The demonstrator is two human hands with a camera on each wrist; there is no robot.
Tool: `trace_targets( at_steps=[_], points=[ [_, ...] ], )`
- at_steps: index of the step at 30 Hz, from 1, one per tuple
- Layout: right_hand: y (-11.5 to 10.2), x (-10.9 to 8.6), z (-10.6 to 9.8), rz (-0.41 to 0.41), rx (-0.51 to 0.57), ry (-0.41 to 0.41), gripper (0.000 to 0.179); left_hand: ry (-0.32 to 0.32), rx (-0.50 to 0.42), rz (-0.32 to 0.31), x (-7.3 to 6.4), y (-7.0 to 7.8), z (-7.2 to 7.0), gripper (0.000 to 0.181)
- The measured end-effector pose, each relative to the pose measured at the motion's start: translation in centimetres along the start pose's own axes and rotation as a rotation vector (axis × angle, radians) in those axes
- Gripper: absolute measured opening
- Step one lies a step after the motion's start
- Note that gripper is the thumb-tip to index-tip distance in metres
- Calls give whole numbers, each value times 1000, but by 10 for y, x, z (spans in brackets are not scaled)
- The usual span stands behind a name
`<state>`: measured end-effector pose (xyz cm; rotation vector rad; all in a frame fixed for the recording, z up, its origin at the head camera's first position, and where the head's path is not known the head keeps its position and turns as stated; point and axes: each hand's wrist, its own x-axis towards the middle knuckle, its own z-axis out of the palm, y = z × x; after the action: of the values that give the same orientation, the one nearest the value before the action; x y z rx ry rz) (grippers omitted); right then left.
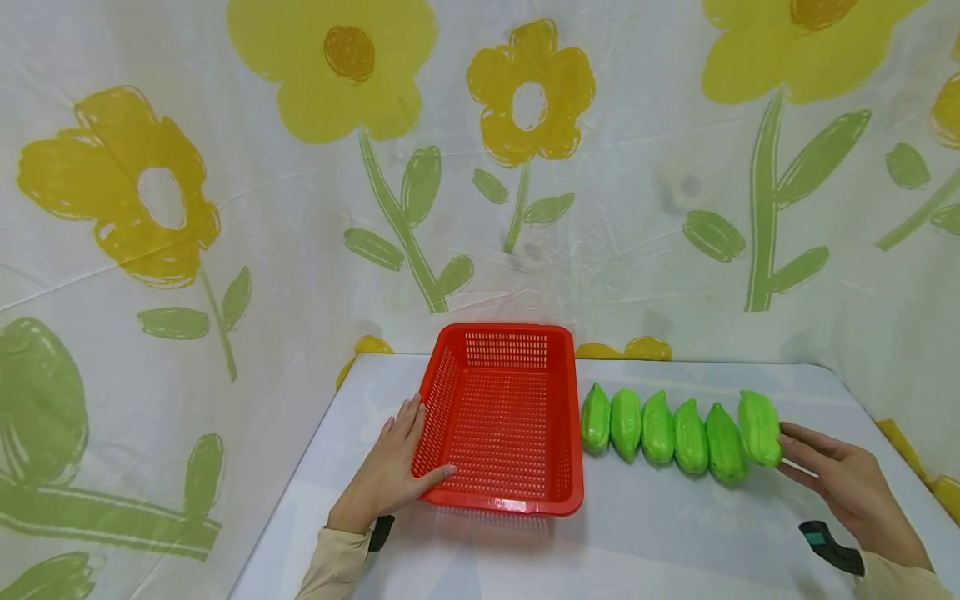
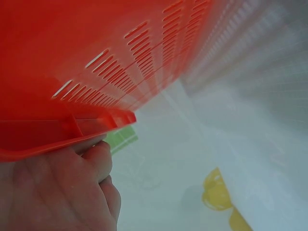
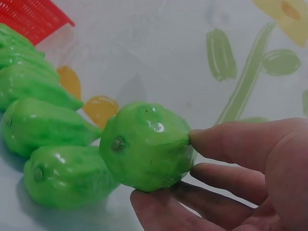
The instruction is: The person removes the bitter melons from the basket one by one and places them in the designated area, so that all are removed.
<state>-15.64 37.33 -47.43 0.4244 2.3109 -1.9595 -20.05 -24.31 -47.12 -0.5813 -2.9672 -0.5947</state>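
A red plastic basket [image 1: 501,502] with slotted walls sits on the white table, its inside bare. My left hand [image 1: 386,471] grips its near left rim, thumb over the edge and fingers along the outer wall. In the left wrist view, that hand [image 2: 62,187] lies against the red rim [image 2: 72,137]. My right hand [image 1: 843,471] pinches a green ridged gourd [image 1: 760,427] between thumb and fingers. The right wrist view shows this gourd [image 3: 144,147] end-on, its stem scar facing the camera. Several similar green gourds [image 1: 658,427] lie in a row between basket and right hand.
The white table [image 1: 637,542] has its back edge against a hanging sheet [image 1: 637,275] printed with yellow flowers. The sheet also rises at both sides. Dark bands sit at both wrists.
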Motion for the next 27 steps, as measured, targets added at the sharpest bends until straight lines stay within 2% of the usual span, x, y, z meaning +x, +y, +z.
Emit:
trace_targets(
  at_steps=[3,5,7,13,27],
  points=[
    [2,1,-3,16,-43,4,78,-8,7,-6,0,0,0,112],
    [3,2,-4,37,-92,8,95,-7,12,-5,1,0,0,113],
    [4,4,-5,65,-100,12,96,-7,15,-5,1,0,0,113],
    [9,6,-9,109,-112,8,95,-17,15,-15,1,-1,1,114],
    [17,9,-11,121,-81,16,90,-32,4,-20,3,-3,1,115]
  ],
)
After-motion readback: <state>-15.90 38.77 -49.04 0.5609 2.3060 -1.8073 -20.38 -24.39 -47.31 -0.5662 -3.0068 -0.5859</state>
